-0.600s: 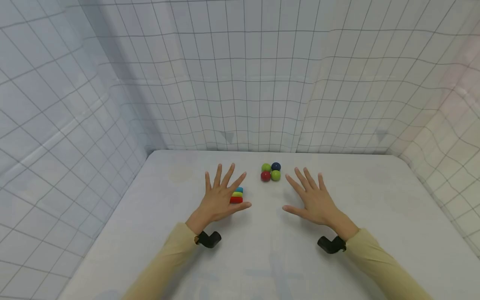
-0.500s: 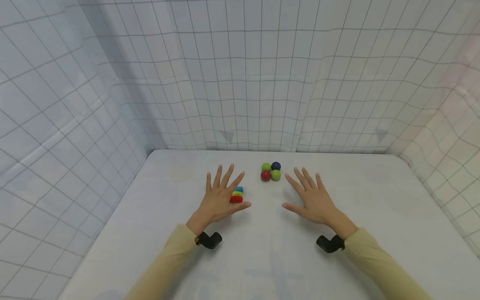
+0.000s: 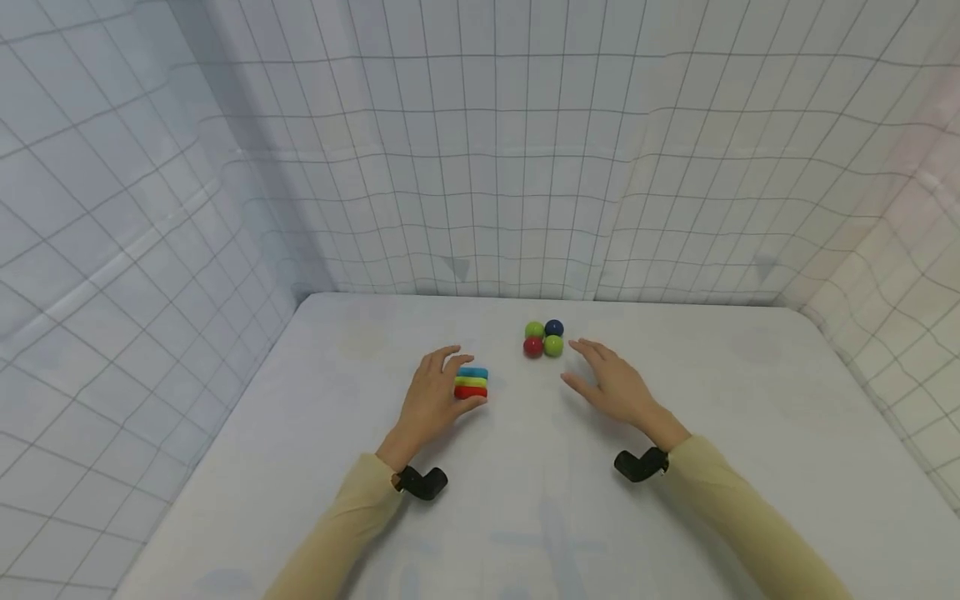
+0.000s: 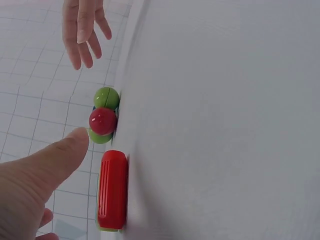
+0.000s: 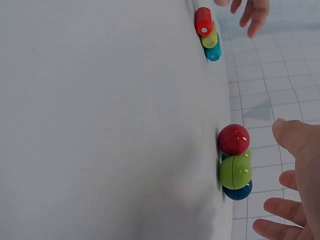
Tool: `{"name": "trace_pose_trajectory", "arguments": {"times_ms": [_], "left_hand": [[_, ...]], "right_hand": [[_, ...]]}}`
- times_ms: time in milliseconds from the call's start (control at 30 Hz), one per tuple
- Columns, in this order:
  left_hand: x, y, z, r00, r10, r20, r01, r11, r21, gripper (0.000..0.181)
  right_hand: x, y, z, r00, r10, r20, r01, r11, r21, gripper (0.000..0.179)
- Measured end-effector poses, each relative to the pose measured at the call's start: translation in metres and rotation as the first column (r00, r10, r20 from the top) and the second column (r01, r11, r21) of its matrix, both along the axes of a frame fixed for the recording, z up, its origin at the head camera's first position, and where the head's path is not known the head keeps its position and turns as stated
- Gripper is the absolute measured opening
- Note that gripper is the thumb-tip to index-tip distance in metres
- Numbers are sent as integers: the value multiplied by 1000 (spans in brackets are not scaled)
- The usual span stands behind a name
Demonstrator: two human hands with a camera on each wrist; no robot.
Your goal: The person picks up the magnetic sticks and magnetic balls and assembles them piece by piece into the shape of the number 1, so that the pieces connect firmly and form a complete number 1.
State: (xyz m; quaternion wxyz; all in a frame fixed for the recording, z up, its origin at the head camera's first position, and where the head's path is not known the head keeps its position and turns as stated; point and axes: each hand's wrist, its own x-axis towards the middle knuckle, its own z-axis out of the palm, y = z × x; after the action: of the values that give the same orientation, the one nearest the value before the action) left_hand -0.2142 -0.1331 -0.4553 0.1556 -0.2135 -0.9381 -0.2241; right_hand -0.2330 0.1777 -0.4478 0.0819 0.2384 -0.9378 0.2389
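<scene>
Three short cylinders lie side by side on the white table: red, yellow-green and blue. Ridges run along the red one in the left wrist view. My left hand hovers beside them, thumb near the red end and fingers bent loosely over the blue side, holding nothing. Farther back, a red ball, two green balls and a navy ball sit clustered. My right hand is in the air just right of the balls, thumb apart from the fingers, with nothing in it.
White grid-lined curtains hang behind and on both sides of the white table. A black camera mount is strapped on each wrist, the left mount and the right mount.
Both hands were spread wide and have drawn their fingers in. The left hand has come down around the cylinders' sides; the right has moved slightly left toward the balls. The view tilts slightly.
</scene>
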Motion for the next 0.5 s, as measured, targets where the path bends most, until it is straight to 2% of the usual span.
{"name": "trace_pose_trajectory", "arguments": {"times_ms": [167,367,500], "left_hand": [[0,1,-7,999,32,25,-33,997,62,53],[0,1,-15,996,59,64,-67,989,130,48],[0,3,-19,994,62,86,-76,981,177,45]], "right_hand": [[-13,-6,-6,999,-23,45,27,996,-82,58],[-27,-12,-9,995,-45,91,61,982,-179,54],[-34,-16,-10,994,-63,90,80,975,-209,52]]}}
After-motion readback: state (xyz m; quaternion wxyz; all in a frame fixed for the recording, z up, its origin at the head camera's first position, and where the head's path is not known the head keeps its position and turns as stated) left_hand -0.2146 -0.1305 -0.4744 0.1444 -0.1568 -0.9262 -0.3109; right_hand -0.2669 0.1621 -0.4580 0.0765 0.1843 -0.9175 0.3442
